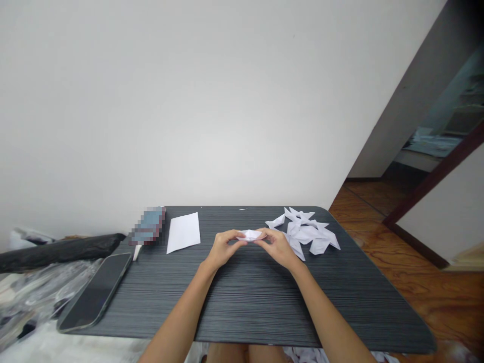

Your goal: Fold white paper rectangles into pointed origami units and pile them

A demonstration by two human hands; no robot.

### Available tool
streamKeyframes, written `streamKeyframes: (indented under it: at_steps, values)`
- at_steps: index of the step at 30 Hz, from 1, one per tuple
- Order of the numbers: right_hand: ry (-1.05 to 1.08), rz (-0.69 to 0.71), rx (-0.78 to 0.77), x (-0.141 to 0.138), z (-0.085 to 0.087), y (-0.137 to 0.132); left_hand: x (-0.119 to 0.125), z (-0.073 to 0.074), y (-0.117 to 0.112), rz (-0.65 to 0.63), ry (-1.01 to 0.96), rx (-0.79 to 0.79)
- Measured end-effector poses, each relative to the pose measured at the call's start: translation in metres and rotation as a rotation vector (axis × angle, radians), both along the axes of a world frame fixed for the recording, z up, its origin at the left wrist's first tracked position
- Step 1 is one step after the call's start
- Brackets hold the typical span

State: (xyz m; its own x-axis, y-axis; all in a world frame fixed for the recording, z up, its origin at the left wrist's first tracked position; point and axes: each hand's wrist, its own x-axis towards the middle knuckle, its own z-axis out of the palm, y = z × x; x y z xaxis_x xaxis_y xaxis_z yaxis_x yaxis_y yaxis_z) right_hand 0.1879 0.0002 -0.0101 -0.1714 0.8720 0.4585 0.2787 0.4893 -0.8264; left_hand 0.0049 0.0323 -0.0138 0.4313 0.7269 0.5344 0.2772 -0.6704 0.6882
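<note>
Both hands meet over the middle of a dark striped table (242, 302). My left hand (224, 248) and my right hand (278, 245) each pinch an end of a small folded white paper piece (250, 234), held just above the tabletop. The fingers of both hands are closed on it. Right of my right hand lies a heap of several folded white paper shapes (308, 232). A flat white paper sheet (183, 231) lies to the left of my left hand.
A dark phone (96, 291) rests at the table's left edge, overhanging it. A blurred-out object (148, 225) sits at the back left. A long black roll (56, 250) and plastic wrap lie left of the table. Wooden floor and a doorway are to the right.
</note>
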Motion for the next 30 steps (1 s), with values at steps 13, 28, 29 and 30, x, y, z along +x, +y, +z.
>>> streamKeyframes:
  at_steps: [13, 28, 29, 30]
  values:
    - [-0.193, -0.024, 0.168, 0.004, 0.003, -0.003, -0.001, -0.006, 0.002, 0.006, 0.064, 0.150]
    - [-0.116, -0.018, 0.034, -0.002, -0.001, 0.000, 0.006, 0.003, -0.004, -0.018, -0.084, -0.152]
    - [-0.122, -0.009, 0.025, -0.003, -0.001, -0.001, 0.006, 0.003, -0.005, -0.017, -0.091, -0.179]
    - [-0.128, -0.004, 0.018, -0.003, -0.001, -0.001, 0.006, 0.003, -0.005, -0.014, -0.091, -0.201]
